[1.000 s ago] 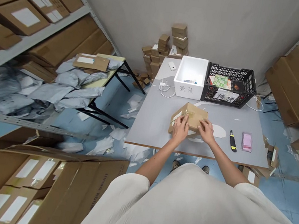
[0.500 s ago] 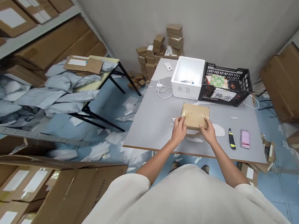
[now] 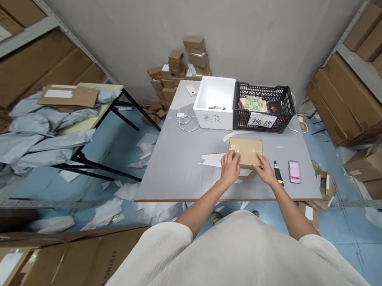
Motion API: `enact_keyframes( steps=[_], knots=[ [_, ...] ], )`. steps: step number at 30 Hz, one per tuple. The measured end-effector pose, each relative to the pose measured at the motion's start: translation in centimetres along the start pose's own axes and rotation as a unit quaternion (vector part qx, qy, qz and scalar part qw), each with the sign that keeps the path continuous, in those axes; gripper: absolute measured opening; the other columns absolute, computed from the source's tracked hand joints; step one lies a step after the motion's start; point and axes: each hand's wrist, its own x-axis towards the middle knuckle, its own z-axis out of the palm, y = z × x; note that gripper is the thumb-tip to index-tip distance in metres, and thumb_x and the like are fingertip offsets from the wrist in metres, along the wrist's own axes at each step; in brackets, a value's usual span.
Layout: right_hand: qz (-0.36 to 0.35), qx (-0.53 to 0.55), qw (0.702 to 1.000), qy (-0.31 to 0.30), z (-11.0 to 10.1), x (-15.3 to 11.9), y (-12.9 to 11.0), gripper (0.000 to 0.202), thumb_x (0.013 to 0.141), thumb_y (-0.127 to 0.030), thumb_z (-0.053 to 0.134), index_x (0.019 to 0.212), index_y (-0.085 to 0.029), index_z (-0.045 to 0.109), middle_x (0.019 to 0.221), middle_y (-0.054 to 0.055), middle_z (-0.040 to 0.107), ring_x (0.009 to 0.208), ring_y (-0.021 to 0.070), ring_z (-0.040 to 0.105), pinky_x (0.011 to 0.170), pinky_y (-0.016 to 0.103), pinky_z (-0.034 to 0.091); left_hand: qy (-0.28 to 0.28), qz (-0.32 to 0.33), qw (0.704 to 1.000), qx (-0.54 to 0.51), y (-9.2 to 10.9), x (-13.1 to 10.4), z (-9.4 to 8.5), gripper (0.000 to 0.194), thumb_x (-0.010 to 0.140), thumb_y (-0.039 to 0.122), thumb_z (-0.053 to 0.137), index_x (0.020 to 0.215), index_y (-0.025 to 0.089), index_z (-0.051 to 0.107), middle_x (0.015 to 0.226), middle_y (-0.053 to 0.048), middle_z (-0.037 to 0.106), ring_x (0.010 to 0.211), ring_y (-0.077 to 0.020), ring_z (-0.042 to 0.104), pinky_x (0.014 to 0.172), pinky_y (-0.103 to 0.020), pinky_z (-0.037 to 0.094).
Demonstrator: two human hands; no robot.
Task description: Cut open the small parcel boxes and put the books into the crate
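Observation:
A small cardboard box with clear tape along it lies on the grey table. My left hand is at its front left corner, fingers bent onto the taped edge. At the front right corner, my right hand holds the box with thumb and fingers. Beneath the box and to its left lie pieces of white paper. A black and yellow cutter lies just right of my right hand, and beside it a phone with a pink screen.
Behind the box stand a white foam bin and a black crate holding packets. A white cable and a white device lie at the back left. Grey parcels cover a side table; a large carton stands at lower left.
The view has turned to the right, so the table appears further left. My left hand has bent its fingers more over the box's front left edge. Both hands remain at the box.

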Motion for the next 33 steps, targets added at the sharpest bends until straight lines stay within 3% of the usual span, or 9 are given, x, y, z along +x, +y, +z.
enact_keyframes(
  steps=[4, 7, 9, 13, 19, 24, 27, 30, 33],
  knots=[
    [0.012, 0.075, 0.996, 0.037, -0.1, 0.0, 0.3, 0.085, 0.097, -0.069, 0.064, 0.17, -0.03, 0.045, 0.169, 0.017, 0.048, 0.152, 0.0355, 0.053, 0.121, 0.057, 0.052, -0.073, 0.111, 0.991, 0.002, 2.3, 0.4, 0.0, 0.054, 0.099, 0.011, 0.05, 0.15, 0.023, 0.062, 0.154, -0.016, 0.063, 0.146, -0.0309, 0.057, 0.122, -0.051, 0.044],
    [0.022, 0.122, 0.99, 0.072, 0.2, 0.1, 0.1, 0.082, 0.103, -0.069, 0.054, 0.172, -0.028, 0.039, 0.162, 0.017, 0.058, 0.148, 0.0331, 0.057, 0.124, 0.057, 0.048, -0.096, 0.143, 0.985, 0.019, 3.9, 0.1, 0.3, 0.049, 0.106, 0.022, 0.049, 0.153, 0.024, 0.06, 0.149, -0.014, 0.067, 0.138, -0.0298, 0.062, 0.119, -0.047, 0.047],
    [0.013, 0.143, 0.987, 0.068, 0.6, 0.4, -0.5, 0.077, 0.105, -0.067, 0.05, 0.171, -0.029, 0.04, 0.16, 0.015, 0.061, 0.15, 0.0312, 0.056, 0.128, 0.056, 0.044, -0.087, 0.126, 0.987, 0.04, 4.5, -0.1, 0.3, 0.047, 0.107, 0.032, 0.053, 0.153, 0.024, 0.059, 0.148, -0.015, 0.068, 0.138, -0.0316, 0.062, 0.121, -0.049, 0.044],
    [-0.007, 0.181, 0.983, 0.025, 1.8, 1.3, -2.0, 0.072, 0.1, -0.071, 0.057, 0.159, -0.03, 0.057, 0.161, 0.012, 0.062, 0.149, 0.0314, 0.058, 0.129, 0.053, 0.043, -0.054, 0.018, 0.994, 0.09, 3.8, 0.0, -1.2, 0.06, 0.105, 0.054, 0.06, 0.155, 0.021, 0.058, 0.146, -0.02, 0.067, 0.138, -0.0379, 0.06, 0.12, -0.053, 0.043],
    [-0.009, 0.209, 0.977, -0.025, 3.5, 2.2, -5.3, 0.073, 0.096, -0.084, 0.058, 0.146, -0.032, 0.069, 0.16, 0.009, 0.064, 0.151, 0.0334, 0.055, 0.128, 0.055, 0.044, -0.052, -0.087, 0.989, 0.107, 0.3, 0.6, -4.9, 0.076, 0.102, 0.069, 0.06, 0.159, 0.019, 0.053, 0.142, -0.021, 0.065, 0.135, -0.0406, 0.06, 0.116, -0.052, 0.045],
    [-0.022, 0.202, 0.973, -0.106, 8.5, 3.7, -7.9, 0.075, 0.097, -0.082, 0.059, 0.152, -0.032, 0.063, 0.156, 0.009, 0.066, 0.149, 0.0316, 0.058, 0.124, 0.052, 0.049, 0.002, -0.089, 0.995, 0.05, -3.3, 0.4, -6.6, 0.057, 0.107, 0.052, 0.056, 0.155, 0.021, 0.056, 0.145, -0.02, 0.062, 0.139, -0.0401, 0.057, 0.118, -0.053, 0.045],
    [-0.025, 0.102, 0.992, -0.074, 11.2, 3.8, -7.3, 0.065, 0.097, -0.071, 0.063, 0.149, -0.03, 0.065, 0.155, 0.01, 0.065, 0.147, 0.0324, 0.058, 0.127, 0.054, 0.046, 0.029, -0.095, 0.995, 0.018, -6.7, -0.7, -7.6, 0.052, 0.106, 0.038, 0.054, 0.155, 0.022, 0.056, 0.144, -0.02, 0.062, 0.136, -0.0398, 0.059, 0.117, -0.054, 0.047],
    [0.033, -0.011, 0.999, -0.009, 12.5, 2.9, -5.1, 0.054, 0.094, -0.059, 0.068, 0.14, -0.03, 0.069, 0.159, 0.013, 0.059, 0.152, 0.037, 0.051, 0.131, 0.061, 0.038, 0.044, -0.136, 0.99, -0.004, -10.7, -2.2, -8.9, 0.056, 0.104, 0.032, 0.053, 0.159, 0.021, 0.052, 0.146, -0.021, 0.06, 0.137, -0.039, 0.06, 0.117, -0.054, 0.049],
    [0.111, -0.044, 0.993, 0.024, 13.2, 1.9, -3.2, 0.068, 0.088, -0.053, 0.073, 0.149, -0.028, 0.06, 0.171, 0.016, 0.044, 0.154, 0.0406, 0.049, 0.127, 0.064, 0.042, 0.054, -0.189, 0.98, -0.031, -14.4, -3.8, -9.7, 0.059, 0.103, 0.025, 0.05, 0.162, 0.021, 0.048, 0.149, -0.021, 0.058, 0.139, -0.0366, 0.06, 0.117, -0.052, 0.051]
  ],
)
